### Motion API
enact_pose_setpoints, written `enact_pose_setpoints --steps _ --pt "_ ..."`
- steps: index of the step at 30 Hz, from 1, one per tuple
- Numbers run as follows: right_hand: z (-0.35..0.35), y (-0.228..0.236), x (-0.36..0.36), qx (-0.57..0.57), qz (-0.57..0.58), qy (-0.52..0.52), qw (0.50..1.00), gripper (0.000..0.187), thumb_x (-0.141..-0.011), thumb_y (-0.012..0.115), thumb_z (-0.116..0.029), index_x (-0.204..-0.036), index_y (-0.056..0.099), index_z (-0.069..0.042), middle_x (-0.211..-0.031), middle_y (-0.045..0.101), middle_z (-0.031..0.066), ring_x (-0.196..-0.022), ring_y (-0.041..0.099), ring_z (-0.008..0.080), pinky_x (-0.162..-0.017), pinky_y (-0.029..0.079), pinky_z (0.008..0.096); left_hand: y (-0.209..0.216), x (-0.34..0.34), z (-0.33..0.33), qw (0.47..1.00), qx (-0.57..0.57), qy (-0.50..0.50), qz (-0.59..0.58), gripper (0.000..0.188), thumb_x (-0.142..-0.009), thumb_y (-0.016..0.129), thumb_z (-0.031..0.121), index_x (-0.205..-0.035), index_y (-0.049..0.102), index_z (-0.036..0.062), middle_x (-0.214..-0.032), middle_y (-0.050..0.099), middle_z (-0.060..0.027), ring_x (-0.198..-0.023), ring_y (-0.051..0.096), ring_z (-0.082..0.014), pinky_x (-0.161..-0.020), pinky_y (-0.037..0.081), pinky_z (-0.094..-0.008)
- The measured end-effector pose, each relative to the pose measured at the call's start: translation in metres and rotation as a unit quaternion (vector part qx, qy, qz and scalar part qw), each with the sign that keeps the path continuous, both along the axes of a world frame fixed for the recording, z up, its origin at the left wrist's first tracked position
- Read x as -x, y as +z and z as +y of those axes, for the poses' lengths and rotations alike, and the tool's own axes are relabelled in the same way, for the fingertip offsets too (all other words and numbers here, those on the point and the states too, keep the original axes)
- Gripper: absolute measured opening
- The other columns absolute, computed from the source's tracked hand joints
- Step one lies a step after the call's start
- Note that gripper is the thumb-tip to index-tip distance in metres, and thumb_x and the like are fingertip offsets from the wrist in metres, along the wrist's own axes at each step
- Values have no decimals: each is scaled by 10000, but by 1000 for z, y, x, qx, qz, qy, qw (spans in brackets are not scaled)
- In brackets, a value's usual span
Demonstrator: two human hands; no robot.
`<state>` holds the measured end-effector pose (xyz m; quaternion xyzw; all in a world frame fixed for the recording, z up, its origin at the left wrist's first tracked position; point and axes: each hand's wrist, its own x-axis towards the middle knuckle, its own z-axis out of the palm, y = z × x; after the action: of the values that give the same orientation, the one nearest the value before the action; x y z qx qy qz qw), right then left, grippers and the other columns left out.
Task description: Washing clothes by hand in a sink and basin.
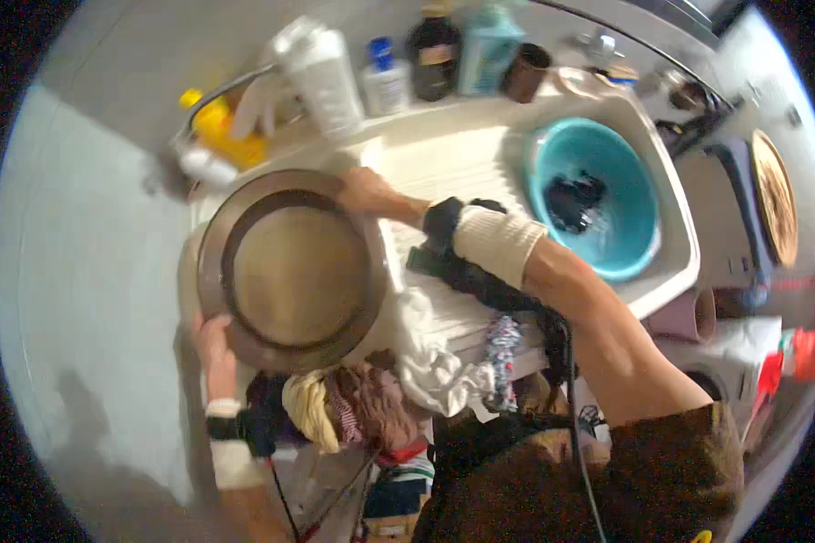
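Observation:
A round brown basin (215, 249) sits over the left end of a white sink (426, 149), and its inside looks pale and cloudy. I cannot tell whether it holds water. My left hand (215, 348) grips its rim at the near left, with the fingers partly hidden. On the far right of the same rim, my right hand (369, 192) is closed round the edge and slightly blurred. Both wrists wear cream cuffs with dark straps. Twisted white cloth (430, 362) hangs over the sink's front edge beside the basin.
A turquoise basin (638, 204) with dark cloth (573, 201) and liquid stands in the sink's right part. Several bottles, including a white one (321, 77) and a yellow one (222, 131), line the back ledge. Yellow cloth (310, 407) and brown cloth (385, 407) hang in front. A black cable (568, 398) trails from my right wrist.

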<state>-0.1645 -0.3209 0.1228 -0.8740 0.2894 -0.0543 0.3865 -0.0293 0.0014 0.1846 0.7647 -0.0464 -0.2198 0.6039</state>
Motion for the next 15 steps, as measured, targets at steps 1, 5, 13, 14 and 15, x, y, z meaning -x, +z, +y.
enact_pose_setpoints --steps 1,5,13,14,15 --pt "-33 -13 15 -20 -77 -62 995 275 -723 506 -225 -826 615 6 -803 579 278 -802 595 369 -718 470 439 1 -5 -30 999 17 -35 20 461 -630 542 -49 -1083 463 -38 -927 562 -102 -878 524 -241 -791 426 -317" --pt "-46 57 81 -50 -29 -95 994 286 -710 517 -202 -855 602 30 -852 580 281 -832 596 359 -737 474 424 39 22 -52 999 -29 -32 -17 508 -644 549 -41 -1133 413 -34 -940 554 -107 -863 529 -235 -763 436 -318" --pt "-103 96 243 12 -8 -116 993 317 -692 601 -264 -714 621 51 -719 597 253 -682 625 331 -605 500 409 96 148 -147 990 -6 -143 -9 415 -640 586 -25 -1028 438 -14 -778 522 -53 -701 510 -151 -637 436 -268" --pt "-106 96 257 11 4 -130 991 317 -696 596 -263 -719 619 53 -719 597 253 -678 625 330 -597 499 407 99 161 -155 991 -13 -134 -13 415 -640 586 -25 -1028 438 -14 -778 522 -53 -701 510 -151 -637 436 -268" --pt "-109 95 271 10 17 -145 989 318 -700 592 -261 -723 617 55 -720 597 252 -674 625 328 -590 498 406 99 180 -167 989 3 -150 -5 353 -636 585 -30 -962 452 -3 -756 514 -43 -678 499 -141 -617 431 -263"
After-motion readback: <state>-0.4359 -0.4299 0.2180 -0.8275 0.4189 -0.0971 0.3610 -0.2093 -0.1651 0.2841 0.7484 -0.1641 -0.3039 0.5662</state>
